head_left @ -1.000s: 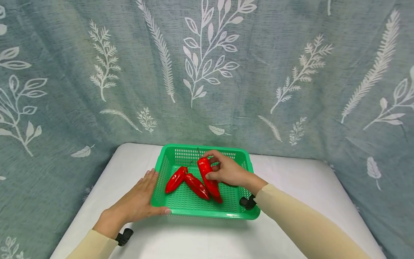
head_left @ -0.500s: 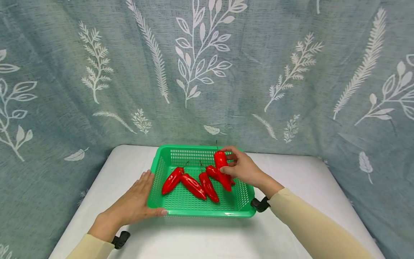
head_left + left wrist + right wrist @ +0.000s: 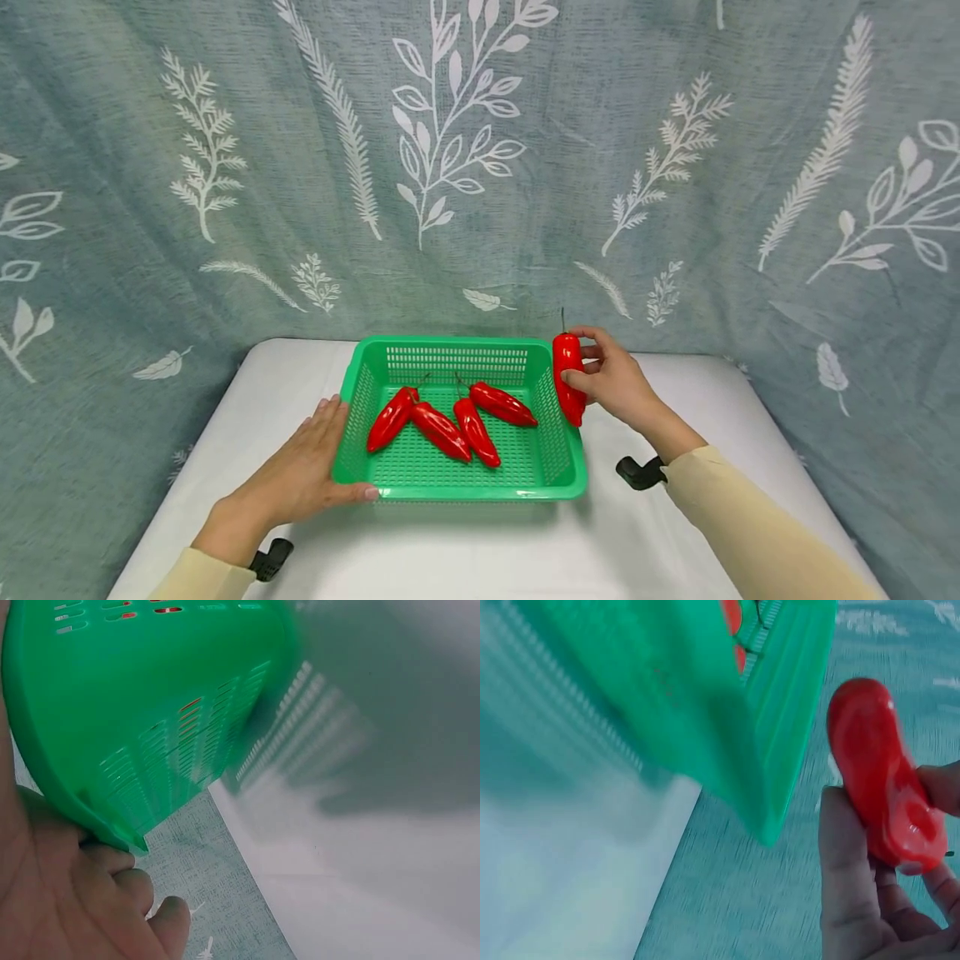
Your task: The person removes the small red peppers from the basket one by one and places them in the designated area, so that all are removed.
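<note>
My right hand (image 3: 611, 379) pinches a glossy red chili pepper (image 3: 568, 379) between thumb and fingers, with its thin stem pointing up. In the head view that pepper overlaps the right rim of a green plastic basket (image 3: 480, 493). The right wrist view shows the held pepper (image 3: 877, 765) apart from the basket wall. At the basket's left side my left hand (image 3: 296, 471) rests with straight fingers along the rim and its thumb at the front corner. Inside lie several more red peppers, among them one pepper (image 3: 504, 404) at the back right and one pepper (image 3: 392, 419) at the left.
The basket stands on a white tabletop (image 3: 480, 550). Behind it hangs a grey-green curtain (image 3: 555, 208) with white leaf prints, which also closes off the left and right sides. A small black camera (image 3: 640, 472) sits at the right wrist.
My right hand has lifted the pepper and carried it right, from over the basket's middle to its right rim. The peppers beneath have come into view. The left hand stays at the basket.
</note>
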{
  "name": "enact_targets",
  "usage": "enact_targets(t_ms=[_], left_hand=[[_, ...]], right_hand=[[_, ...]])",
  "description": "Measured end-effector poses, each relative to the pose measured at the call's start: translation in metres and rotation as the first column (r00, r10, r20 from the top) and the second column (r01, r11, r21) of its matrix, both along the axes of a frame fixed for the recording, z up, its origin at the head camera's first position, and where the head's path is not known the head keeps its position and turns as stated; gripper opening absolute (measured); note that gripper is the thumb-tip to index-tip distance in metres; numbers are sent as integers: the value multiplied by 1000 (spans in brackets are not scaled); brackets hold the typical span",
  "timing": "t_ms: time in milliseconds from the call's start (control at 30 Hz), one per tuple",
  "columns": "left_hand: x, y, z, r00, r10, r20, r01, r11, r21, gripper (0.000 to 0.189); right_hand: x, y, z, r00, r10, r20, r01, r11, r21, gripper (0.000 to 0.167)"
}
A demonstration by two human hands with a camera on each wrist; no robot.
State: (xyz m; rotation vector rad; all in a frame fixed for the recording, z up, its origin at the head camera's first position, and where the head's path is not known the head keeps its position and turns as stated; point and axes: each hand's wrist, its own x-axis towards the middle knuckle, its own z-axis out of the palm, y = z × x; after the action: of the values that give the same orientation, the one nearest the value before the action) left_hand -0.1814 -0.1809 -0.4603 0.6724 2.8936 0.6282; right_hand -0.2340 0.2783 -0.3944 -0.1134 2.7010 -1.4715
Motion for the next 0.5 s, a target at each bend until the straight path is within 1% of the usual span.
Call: enact_targets(t_ms=[100,200,333,500], left_hand=[[-2,-1,0,1000,-10,2,10,1000,11,135],[-2,-2,-1,1000,-11,3,11,1000,20,135],[0,-3,-2,1000,-1,17,0,1000,30,135],[-1,0,-2,1000,-6,23,5,999,37,136]], right_hand=[[1,14,-2,998,-59,-17,60,997,40,69],[1,26,-9,994,-106,-20,108,991,76,68],[-2,39,-26,990,-143,-4,142,982,128,68],[-5,52,-49,984,-173,40,165,974,153,69]])
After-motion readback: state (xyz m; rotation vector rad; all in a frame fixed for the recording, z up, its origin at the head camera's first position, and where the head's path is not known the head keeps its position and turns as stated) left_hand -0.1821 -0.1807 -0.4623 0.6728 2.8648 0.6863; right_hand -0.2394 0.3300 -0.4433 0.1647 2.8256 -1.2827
